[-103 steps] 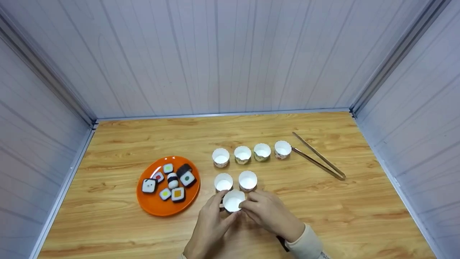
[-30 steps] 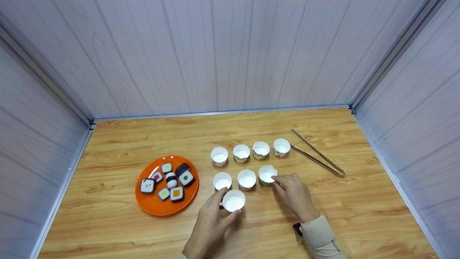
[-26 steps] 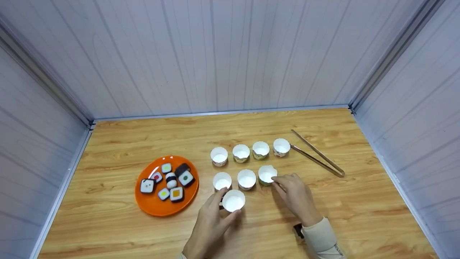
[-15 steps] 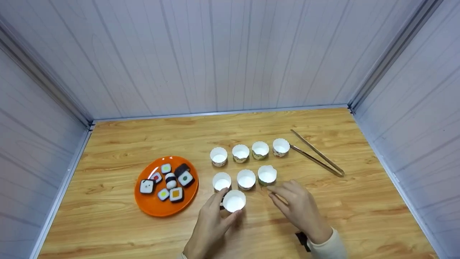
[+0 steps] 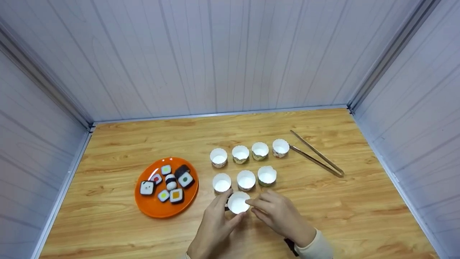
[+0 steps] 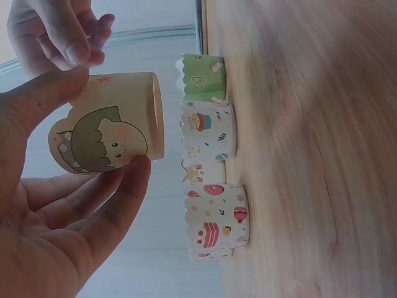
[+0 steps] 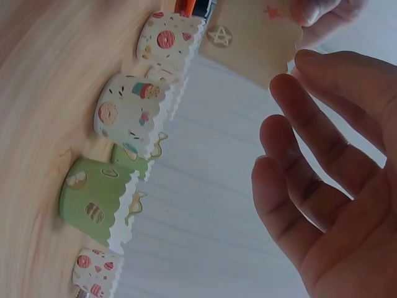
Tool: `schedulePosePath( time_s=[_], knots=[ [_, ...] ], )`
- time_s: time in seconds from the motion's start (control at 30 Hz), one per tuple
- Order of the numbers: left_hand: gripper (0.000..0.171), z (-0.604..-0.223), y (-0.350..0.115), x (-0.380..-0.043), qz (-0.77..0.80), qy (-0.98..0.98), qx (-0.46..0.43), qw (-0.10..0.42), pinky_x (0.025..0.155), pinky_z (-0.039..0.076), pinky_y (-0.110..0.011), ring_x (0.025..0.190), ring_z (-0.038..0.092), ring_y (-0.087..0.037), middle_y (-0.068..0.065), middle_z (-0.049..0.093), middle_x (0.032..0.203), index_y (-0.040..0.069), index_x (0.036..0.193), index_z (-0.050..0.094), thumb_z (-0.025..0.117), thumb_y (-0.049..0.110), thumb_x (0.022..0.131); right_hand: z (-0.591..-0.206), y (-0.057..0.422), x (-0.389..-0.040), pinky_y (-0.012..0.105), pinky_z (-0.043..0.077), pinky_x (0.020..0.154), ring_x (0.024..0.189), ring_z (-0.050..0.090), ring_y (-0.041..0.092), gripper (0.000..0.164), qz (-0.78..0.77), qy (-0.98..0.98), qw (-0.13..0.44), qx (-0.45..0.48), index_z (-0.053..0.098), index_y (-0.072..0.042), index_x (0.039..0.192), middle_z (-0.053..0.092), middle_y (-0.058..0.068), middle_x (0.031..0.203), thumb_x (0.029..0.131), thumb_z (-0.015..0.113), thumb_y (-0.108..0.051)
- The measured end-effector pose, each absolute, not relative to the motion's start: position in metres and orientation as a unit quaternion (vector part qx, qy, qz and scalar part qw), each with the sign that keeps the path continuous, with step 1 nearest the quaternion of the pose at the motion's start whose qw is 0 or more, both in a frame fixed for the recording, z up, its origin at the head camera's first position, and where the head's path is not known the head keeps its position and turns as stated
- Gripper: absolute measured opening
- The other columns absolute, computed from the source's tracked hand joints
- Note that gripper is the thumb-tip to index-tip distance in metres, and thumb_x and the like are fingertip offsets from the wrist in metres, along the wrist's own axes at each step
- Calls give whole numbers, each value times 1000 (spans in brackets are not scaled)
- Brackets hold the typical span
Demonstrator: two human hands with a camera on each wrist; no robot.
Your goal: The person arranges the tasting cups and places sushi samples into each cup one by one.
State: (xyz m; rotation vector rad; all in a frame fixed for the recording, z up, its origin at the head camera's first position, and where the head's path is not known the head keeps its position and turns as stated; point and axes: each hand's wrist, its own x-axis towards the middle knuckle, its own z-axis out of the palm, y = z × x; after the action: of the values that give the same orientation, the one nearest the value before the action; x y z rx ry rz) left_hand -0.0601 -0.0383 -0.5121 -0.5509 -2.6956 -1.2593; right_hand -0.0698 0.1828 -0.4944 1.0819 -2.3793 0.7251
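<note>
My left hand (image 5: 217, 221) grips a paper baking cup (image 5: 238, 203) between thumb and fingers, as the left wrist view also shows. The cup is white inside, with a cartoon face (image 6: 115, 143) on its tan outside and a scalloped rim. My right hand (image 5: 276, 212) is at the cup's right rim, index finger and thumb parted around it. The other fingers (image 7: 273, 180) are loosely bent. Close beyond the held cup stand three paper cups in a row: a left one (image 5: 221, 182), a middle one (image 5: 246, 180) and a green one (image 5: 267, 176).
Behind them is a row of several more paper cups (image 5: 260, 151). Metal tongs (image 5: 323, 162) lie spread at the right, one tip near the end cup (image 5: 280, 147). At the left, an orange plate (image 5: 154, 210) holds several toy sushi pieces (image 5: 176, 195). Panel walls (image 5: 230, 57) enclose the table.
My right hand set the green cup down at the right end of the front row, let go, and came back left to the held cup. My left hand shifted slightly right with its cup.
</note>
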Motion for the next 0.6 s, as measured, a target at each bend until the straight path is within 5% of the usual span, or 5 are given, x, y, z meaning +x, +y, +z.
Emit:
schedulePosePath(
  time_s=[0.33, 0.6],
  knots=[
    [68, -511, -37, -58, -426, -882, -194, 58, 89, 54, -36, 112, 61, -24, -14, 60, 131, 0, 139, 51, 82, 26, 85, -499, 178, -73, 23, 45, 61, 71, 53, 10, 11, 239, -849, 223, 414, 76, -18, 93, 64, -10, 86, 83, 82, -17],
    [70, -509, -39, -59, -458, -871, -176, 24, 83, 56, -32, 103, 64, -28, -14, 62, 126, 1, 140, 50, 83, 27, 85, -489, 198, -78, 23, 49, 64, 76, 58, 12, 15, 243, -856, 238, 389, 77, -15, 93, 68, -7, 89, 80, 82, -11]
  ],
)
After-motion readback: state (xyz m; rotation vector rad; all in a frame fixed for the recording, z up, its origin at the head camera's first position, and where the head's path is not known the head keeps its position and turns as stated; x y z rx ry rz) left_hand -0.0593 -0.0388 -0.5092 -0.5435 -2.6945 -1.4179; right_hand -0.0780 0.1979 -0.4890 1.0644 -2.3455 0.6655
